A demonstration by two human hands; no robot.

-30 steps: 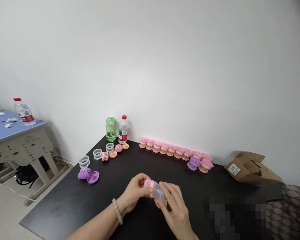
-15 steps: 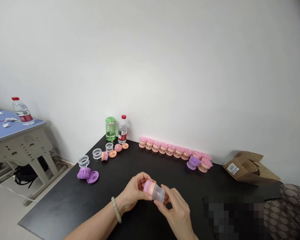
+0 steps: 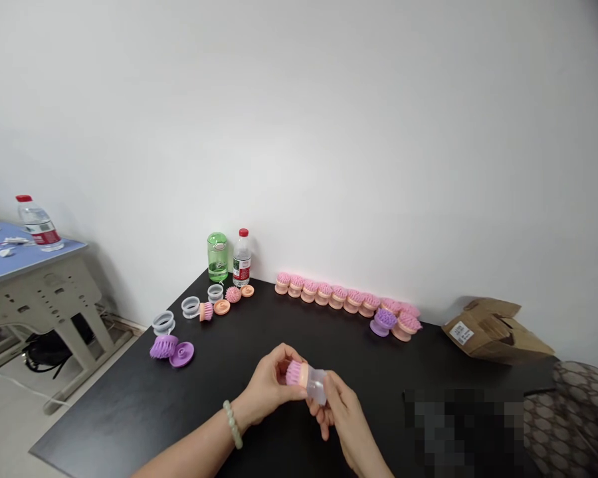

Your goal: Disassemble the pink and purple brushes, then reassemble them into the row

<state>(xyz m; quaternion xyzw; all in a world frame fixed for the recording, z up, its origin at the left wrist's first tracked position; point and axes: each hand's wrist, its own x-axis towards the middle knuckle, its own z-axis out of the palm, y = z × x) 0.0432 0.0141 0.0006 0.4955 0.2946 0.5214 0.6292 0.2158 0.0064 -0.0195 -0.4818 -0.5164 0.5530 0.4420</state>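
Observation:
A pink bristle brush head (image 3: 295,373) with a peach band is joined to a clear cup (image 3: 316,386) above the black table (image 3: 259,332). My left hand (image 3: 269,383), a bead bracelet on its wrist, is closed round the brush end. The cup's right side is gripped by my right hand (image 3: 341,405), thumb on top and fingers below. Purple brush head (image 3: 164,346), purple disc (image 3: 182,354), clear ring (image 3: 164,322) and peach disc (image 3: 222,307) lie at the left. A row of pink brushes (image 3: 323,293) runs along the wall, with a purple brush (image 3: 383,321) in front.
A green bottle (image 3: 218,257) and a water bottle (image 3: 242,259) stand at the back corner. On the right lie a crumpled brown paper bag (image 3: 496,330) and patterned fabric (image 3: 573,411). A blue table (image 3: 10,259) is at the far left.
My right hand has turned on the clear cup: its thumb now lies over the top and its fingers hang below. My left hand keeps its hold. The view has shifted slightly.

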